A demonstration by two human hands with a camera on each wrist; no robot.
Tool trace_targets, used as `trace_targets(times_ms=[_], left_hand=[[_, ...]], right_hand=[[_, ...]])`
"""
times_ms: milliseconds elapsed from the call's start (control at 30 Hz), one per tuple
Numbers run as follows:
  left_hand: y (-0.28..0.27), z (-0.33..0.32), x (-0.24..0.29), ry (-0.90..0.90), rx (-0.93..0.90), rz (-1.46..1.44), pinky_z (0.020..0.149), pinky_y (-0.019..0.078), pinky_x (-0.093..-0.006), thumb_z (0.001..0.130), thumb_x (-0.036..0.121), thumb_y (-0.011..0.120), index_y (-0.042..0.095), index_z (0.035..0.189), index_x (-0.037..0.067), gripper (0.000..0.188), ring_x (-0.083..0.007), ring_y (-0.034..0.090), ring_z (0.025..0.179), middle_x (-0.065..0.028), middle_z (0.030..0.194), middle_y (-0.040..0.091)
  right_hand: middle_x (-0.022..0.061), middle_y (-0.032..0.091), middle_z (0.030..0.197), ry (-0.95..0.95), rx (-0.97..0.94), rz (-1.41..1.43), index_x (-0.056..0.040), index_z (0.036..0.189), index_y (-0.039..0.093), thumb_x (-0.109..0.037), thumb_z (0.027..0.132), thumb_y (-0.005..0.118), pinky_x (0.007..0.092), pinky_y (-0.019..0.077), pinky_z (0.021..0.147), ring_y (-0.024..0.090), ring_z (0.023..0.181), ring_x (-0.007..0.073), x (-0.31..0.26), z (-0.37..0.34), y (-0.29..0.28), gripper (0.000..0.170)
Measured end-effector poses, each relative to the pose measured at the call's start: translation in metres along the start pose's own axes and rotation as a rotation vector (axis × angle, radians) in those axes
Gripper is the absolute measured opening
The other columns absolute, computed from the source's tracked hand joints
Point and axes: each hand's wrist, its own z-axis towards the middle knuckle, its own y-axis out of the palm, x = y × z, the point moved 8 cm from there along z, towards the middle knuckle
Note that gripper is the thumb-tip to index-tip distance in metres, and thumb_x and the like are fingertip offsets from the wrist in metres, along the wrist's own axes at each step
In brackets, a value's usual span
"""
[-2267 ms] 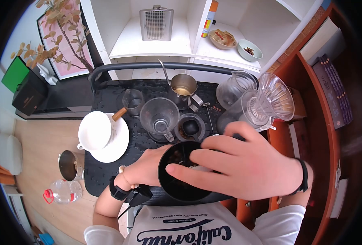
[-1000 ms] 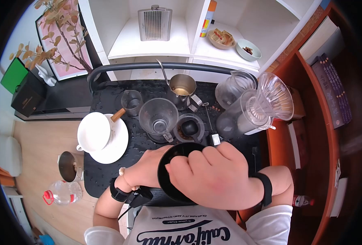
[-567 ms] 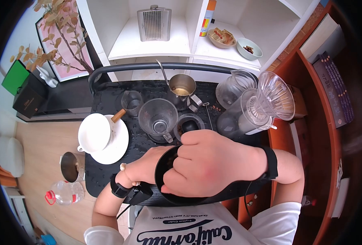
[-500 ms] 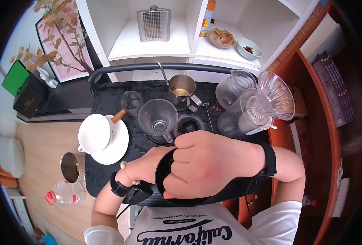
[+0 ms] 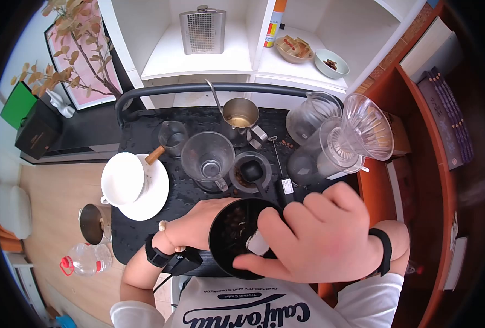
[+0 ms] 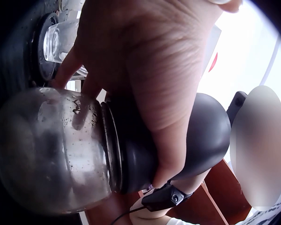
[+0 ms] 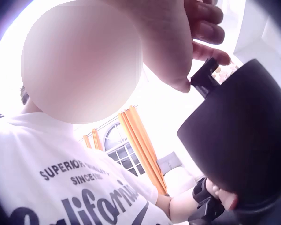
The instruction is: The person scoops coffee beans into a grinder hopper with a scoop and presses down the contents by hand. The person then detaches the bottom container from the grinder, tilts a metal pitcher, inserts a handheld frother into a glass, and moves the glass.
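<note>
In the head view my left hand (image 5: 201, 221) holds a wide black funnel-like cup (image 5: 220, 262) near the table's front edge. Dark beans (image 5: 234, 221) lie inside it, beside a whitish part (image 5: 257, 244). The left wrist view shows that hand (image 6: 154, 65) curled round a black body (image 6: 133, 154), with a clear glass jar (image 6: 61, 145) joined to one end. My right hand (image 5: 324, 235) is over the cup's right side. In the right wrist view its thumb and a finger (image 7: 210, 50) pinch a black knob piece (image 7: 205, 80) above the black cup (image 7: 239, 136).
On the black table (image 5: 144, 238) stand a white cup and saucer (image 5: 157, 199), a glass dripper (image 5: 207, 158), a bean dish with a black scoop (image 5: 251, 170), a metal kettle (image 5: 240, 115), a thermometer (image 5: 287, 187) and glass carafes (image 5: 313, 117). A water bottle (image 5: 89, 259) is at the left.
My right hand has moved right from its place over the cup and its fingers have spread somewhat, uncovering the beans and the whitish part. My left hand keeps its hold.
</note>
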Motion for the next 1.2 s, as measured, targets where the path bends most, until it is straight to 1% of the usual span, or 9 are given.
trace_targets(times_ms=[200, 333, 433, 533, 700, 900, 967, 1100, 1200], left_hand=[[0.004, -0.011, 0.007, -0.228, 0.099, 0.092, 0.087, 0.0457, -0.0389, 0.068, 0.036, 0.069, 0.048, 0.122, 0.01, 0.064, -0.0326, 0.052, 0.109, -0.0132, 0.117, 0.054], [0.009, -0.014, 0.009, -0.138, 0.285, 0.324, 0.085, 0.0469, -0.0397, 0.067, 0.036, 0.07, 0.049, 0.121, 0.01, 0.063, -0.0316, 0.052, 0.109, -0.0132, 0.116, 0.054], [0.012, -0.013, 0.001, -0.178, 0.296, 0.375, 0.085, 0.0471, -0.0404, 0.066, 0.036, 0.07, 0.05, 0.12, 0.011, 0.063, -0.0314, 0.052, 0.109, -0.0125, 0.117, 0.055], [0.011, -0.013, 0.0, -0.197, 0.273, 0.436, 0.084, 0.047, -0.0398, 0.066, 0.036, 0.071, 0.051, 0.119, 0.012, 0.061, -0.0309, 0.052, 0.109, -0.0118, 0.117, 0.055], [0.003, -0.011, 0.002, -0.154, 0.207, 0.402, 0.088, 0.0445, -0.0378, 0.067, 0.037, 0.071, 0.051, 0.119, 0.012, 0.062, -0.0302, 0.052, 0.109, -0.0116, 0.117, 0.055], [0.002, -0.007, -0.015, -0.161, 0.101, 0.075, 0.089, 0.0432, -0.0369, 0.064, 0.036, 0.073, 0.052, 0.119, 0.011, 0.063, -0.0302, 0.051, 0.109, -0.0116, 0.118, 0.054], [0.002, -0.003, -0.012, -0.008, 0.139, 0.378, 0.088, 0.0435, -0.0371, 0.064, 0.034, 0.074, 0.054, 0.117, 0.012, 0.061, -0.0301, 0.051, 0.109, -0.0108, 0.118, 0.054], [0.002, -0.001, -0.013, -0.017, 0.087, 0.381, 0.087, 0.0438, -0.0373, 0.063, 0.034, 0.073, 0.054, 0.115, 0.012, 0.06, -0.03, 0.052, 0.108, -0.0103, 0.116, 0.055], [0.003, 0.003, -0.011, -0.023, 0.03, 0.383, 0.086, 0.0441, -0.0374, 0.062, 0.034, 0.073, 0.055, 0.113, 0.012, 0.058, -0.0299, 0.053, 0.107, -0.0098, 0.114, 0.056]], right_hand=[[-0.0016, 0.029, 0.049, 0.054, -0.003, -0.156, -0.0106, 0.056, 0.04, -0.024, 0.068, 0.06, 0.0283, 0.0247, 0.05, 0.031, 0.044, 0.0119, -0.015, 0.003, 0.016, 0.027], [-0.0006, 0.035, 0.05, 0.173, -0.016, -0.205, -0.0117, 0.059, 0.043, -0.032, 0.066, 0.062, 0.0302, 0.0271, 0.052, 0.037, 0.044, 0.0147, -0.009, 0.008, 0.012, 0.029], [-0.0013, 0.035, 0.05, 0.277, -0.122, -0.248, -0.012, 0.058, 0.043, -0.032, 0.066, 0.063, 0.0302, 0.0267, 0.051, 0.036, 0.042, 0.015, 0.001, 0.008, 0.008, 0.03], [-0.0014, 0.034, 0.048, 0.199, -0.16, -0.305, -0.012, 0.056, 0.041, -0.03, 0.065, 0.062, 0.0298, 0.0257, 0.049, 0.036, 0.041, 0.0148, -0.003, 0.006, 0.022, 0.029], [-0.0009, 0.03, 0.047, -0.007, 0.066, -0.088, -0.0117, 0.052, 0.038, -0.021, 0.055, 0.06, 0.0293, 0.0245, 0.048, 0.033, 0.04, 0.0144, -0.007, 0.013, 0.019, 0.024], [-0.0001, 0.03, 0.048, -0.307, 0.107, 0.171, -0.0122, 0.051, 0.037, -0.021, 0.05, 0.059, 0.0294, 0.0245, 0.048, 0.032, 0.042, 0.0155, -0.01, 0.019, 0.024, 0.024], [0.0, 0.03, 0.048, -0.392, 0.111, 0.284, -0.0118, 0.05, 0.037, -0.021, 0.049, 0.059, 0.0292, 0.0253, 0.048, 0.032, 0.042, 0.0159, -0.01, 0.02, 0.029, 0.023], [0.0006, 0.029, 0.048, -0.682, 0.124, 0.647, -0.0098, 0.049, 0.036, -0.021, 0.048, 0.056, 0.0288, 0.0277, 0.049, 0.032, 0.043, 0.0167, -0.02, 0.029, 0.023, 0.023], [0.0009, 0.03, 0.049, -0.72, 0.144, 0.7, -0.0093, 0.049, 0.035, -0.021, 0.048, 0.057, 0.0287, 0.0283, 0.05, 0.032, 0.044, 0.0167, -0.019, 0.029, 0.026, 0.024]])
